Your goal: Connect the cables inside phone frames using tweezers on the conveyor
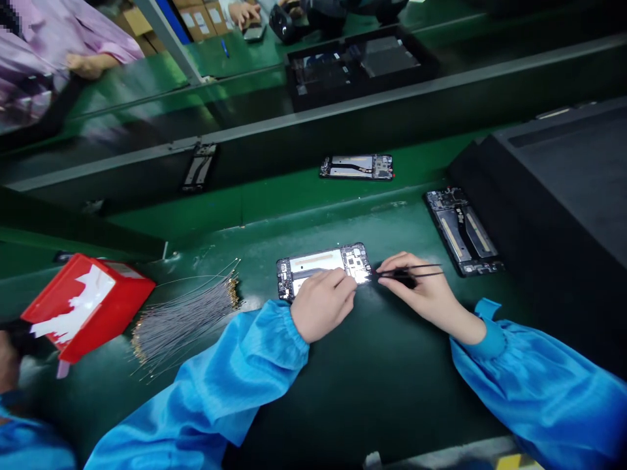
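Observation:
An opened smartphone (pixel 326 259) lies on the green bench in front of me, its circuit board and pale battery area facing up. My left hand (pixel 324 302), fingers bent together, is on the phone's near edge and covers part of it. Black tweezers (pixel 424 269) are pinched in my right hand (pixel 416 284), just beyond the phone's right end. The tips point toward the circuit board; whether they touch it I cannot tell. To the left of my left sleeve lies a bundle of thin grey cables (pixel 189 320) with gold-coloured ends.
A red bin (pixel 93 303) with torn white paper stands at the left. More opened phones lie on the right (pixel 463 232), on the strip behind (pixel 356 167) and farther left (pixel 199 168). A black tray (pixel 318 98) sits beyond the rail. Other people's hands are across the bench.

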The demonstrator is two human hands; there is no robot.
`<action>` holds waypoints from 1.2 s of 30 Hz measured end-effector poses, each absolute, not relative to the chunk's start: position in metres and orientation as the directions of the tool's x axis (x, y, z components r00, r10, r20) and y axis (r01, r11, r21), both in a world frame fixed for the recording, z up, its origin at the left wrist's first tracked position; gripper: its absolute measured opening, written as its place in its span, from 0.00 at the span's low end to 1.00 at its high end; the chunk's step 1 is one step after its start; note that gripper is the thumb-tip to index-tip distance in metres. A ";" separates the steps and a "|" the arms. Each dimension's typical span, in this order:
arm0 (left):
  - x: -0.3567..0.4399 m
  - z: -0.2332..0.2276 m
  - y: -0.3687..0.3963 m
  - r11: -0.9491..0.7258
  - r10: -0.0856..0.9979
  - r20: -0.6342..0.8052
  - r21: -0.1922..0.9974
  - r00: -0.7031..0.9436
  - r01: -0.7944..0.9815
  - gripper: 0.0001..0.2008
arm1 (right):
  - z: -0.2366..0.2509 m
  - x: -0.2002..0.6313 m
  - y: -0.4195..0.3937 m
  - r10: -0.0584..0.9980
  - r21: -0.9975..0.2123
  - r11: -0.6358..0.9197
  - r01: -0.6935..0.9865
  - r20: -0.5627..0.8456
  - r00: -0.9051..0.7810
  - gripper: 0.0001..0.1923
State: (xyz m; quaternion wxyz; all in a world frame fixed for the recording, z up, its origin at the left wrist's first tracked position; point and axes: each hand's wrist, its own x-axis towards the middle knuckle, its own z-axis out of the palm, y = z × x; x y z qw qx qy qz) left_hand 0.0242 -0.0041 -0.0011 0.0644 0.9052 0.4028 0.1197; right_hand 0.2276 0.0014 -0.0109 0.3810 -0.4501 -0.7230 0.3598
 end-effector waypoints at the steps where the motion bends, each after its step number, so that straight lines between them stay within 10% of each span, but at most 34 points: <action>1: 0.025 -0.002 -0.004 -0.651 0.759 0.193 0.221 0.621 0.727 0.08 | -0.011 0.228 0.001 0.933 -0.870 0.317 0.378 0.215 -0.289 0.05; 36: 0.023 -0.007 -0.005 -0.649 0.758 0.266 0.221 0.596 0.728 0.09 | -0.006 0.228 0.002 0.969 -0.909 0.177 0.376 0.095 -0.227 0.04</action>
